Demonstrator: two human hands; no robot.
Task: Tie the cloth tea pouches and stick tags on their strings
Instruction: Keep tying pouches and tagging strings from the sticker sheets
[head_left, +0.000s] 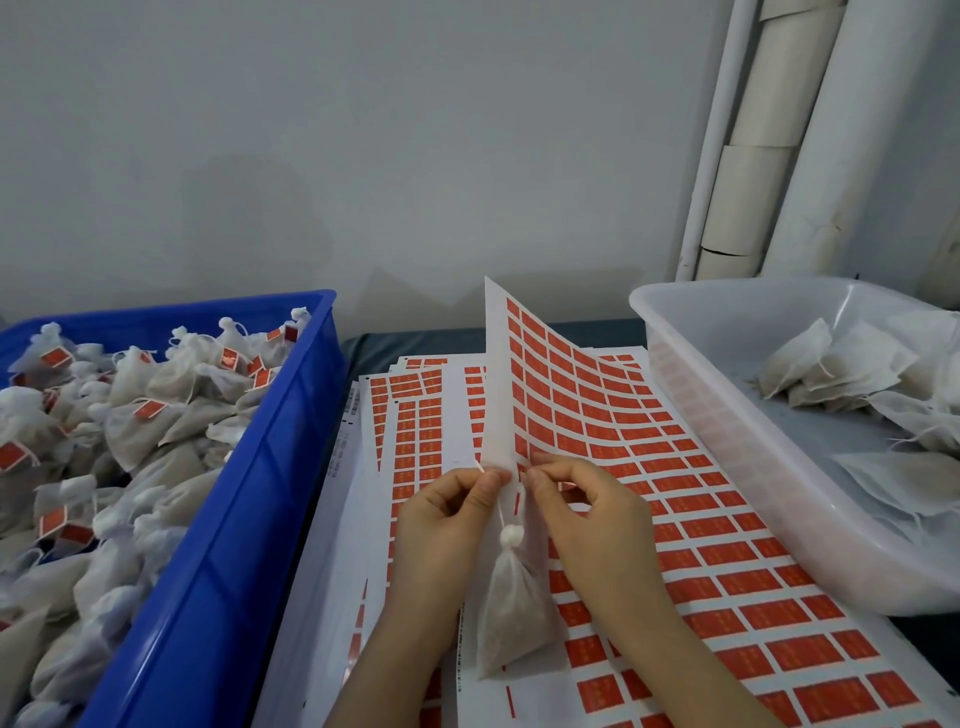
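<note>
A blue crate (234, 519) on the left holds tied, tagged pouches, apparently the finished pile. A clear tub (727, 447) on the right holds untied ones. Between them lie red tag sheets (727, 551). The top sheet (561, 374) curls upward, probably so that a tag can be peeled off. The left hand (452, 504) pinches the string (501, 512) of a tied pouch (511, 597) hanging over the sheets. The right hand (587, 509) pinches the top sheet's lower edge.

White cloth tea pouch (511, 618), filled, neck tied in a knot, hanging upright by its string (500, 512) above the worktop's near edge. Just behind it, sheet of red tags (566, 400), left edge lifted upright.
</note>
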